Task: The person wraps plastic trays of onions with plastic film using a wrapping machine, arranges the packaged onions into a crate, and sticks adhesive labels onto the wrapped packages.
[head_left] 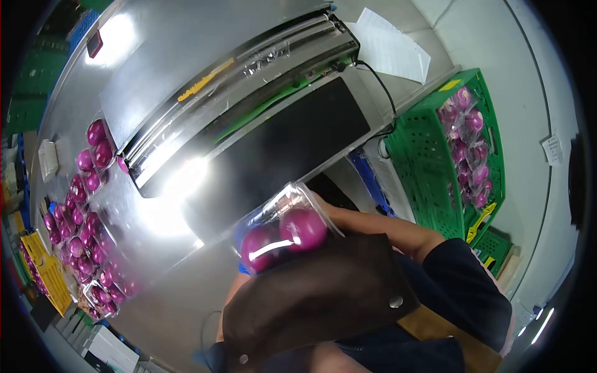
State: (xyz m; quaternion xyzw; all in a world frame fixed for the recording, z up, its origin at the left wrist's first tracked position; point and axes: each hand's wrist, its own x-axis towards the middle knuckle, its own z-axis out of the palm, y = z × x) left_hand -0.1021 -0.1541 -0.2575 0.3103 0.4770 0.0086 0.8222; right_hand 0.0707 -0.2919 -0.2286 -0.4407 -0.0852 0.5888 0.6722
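A clear plastic pack (283, 233) with two large purple-red onions is held up close to my body, above the brown apron (317, 298). My right hand (322, 208) grips its upper right side, the fingers partly hidden behind the plastic. At the lower left edge my left hand (242, 273) holds the pack, mostly hidden behind it, with a bit of blue showing there. Beyond the pack lies a wrapping machine (249, 93) with a black plate (298, 143) and a metal bar.
Several onion packs (81, 236) lie on the steel table (149, 255) at the left, beside a yellow crate (46, 273). A green crate (416, 161) with more packed onions stands at the right. Papers (392, 50) and a black cable (388, 99) are near the machine.
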